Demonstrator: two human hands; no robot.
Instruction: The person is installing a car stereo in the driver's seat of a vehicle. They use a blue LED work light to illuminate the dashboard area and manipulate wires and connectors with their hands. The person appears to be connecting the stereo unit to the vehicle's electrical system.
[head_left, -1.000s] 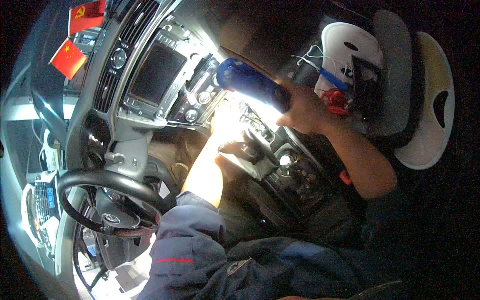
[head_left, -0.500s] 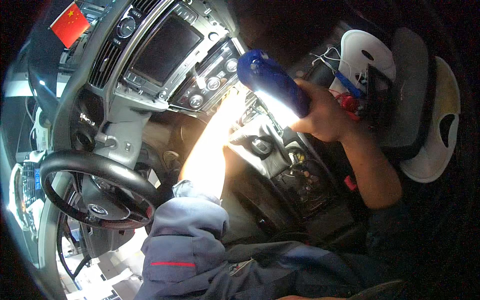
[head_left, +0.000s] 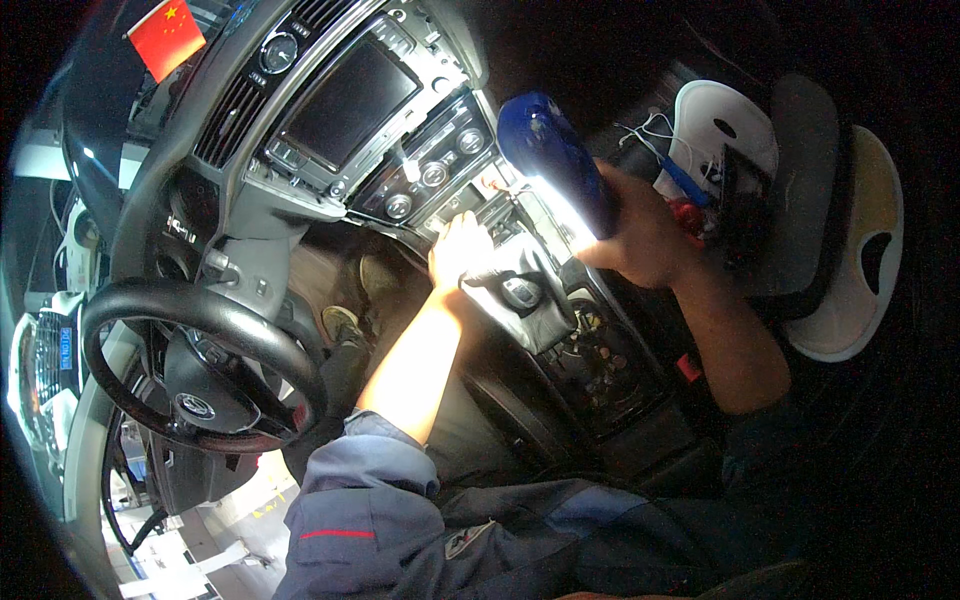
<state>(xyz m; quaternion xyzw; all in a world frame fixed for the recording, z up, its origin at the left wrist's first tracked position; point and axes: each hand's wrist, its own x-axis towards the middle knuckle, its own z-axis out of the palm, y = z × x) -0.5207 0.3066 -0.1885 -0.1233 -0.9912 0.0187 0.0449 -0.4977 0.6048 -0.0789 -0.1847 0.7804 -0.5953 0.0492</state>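
A blue hand-held work light (head_left: pixel 550 150) is gripped by my right hand (head_left: pixel 645 225), its lit strip facing down toward the centre console. My left hand (head_left: pixel 462 248) rests at the console just below the climate control panel (head_left: pixel 433 175), in front of the gear lever (head_left: pixel 519 292). Glare washes out much of this hand; its fingers look stretched forward onto the console, and no object shows in them. Above the knobs sits the dash screen (head_left: pixel 350 105), its surrounding trim off.
A black steering wheel (head_left: pixel 200 365) stands at the left. Behind the gear lever lies an opened console section (head_left: pixel 600 350) with exposed inner parts. At the right, the passenger seat (head_left: pixel 800 190) carries pale covers, a blue-handled tool (head_left: pixel 683 182) and a red object (head_left: pixel 686 215).
My left hand has drawn back slightly toward the gear lever, and its shape shows more distinctly. The work light stays in my right hand, and the whole view has shifted a little.
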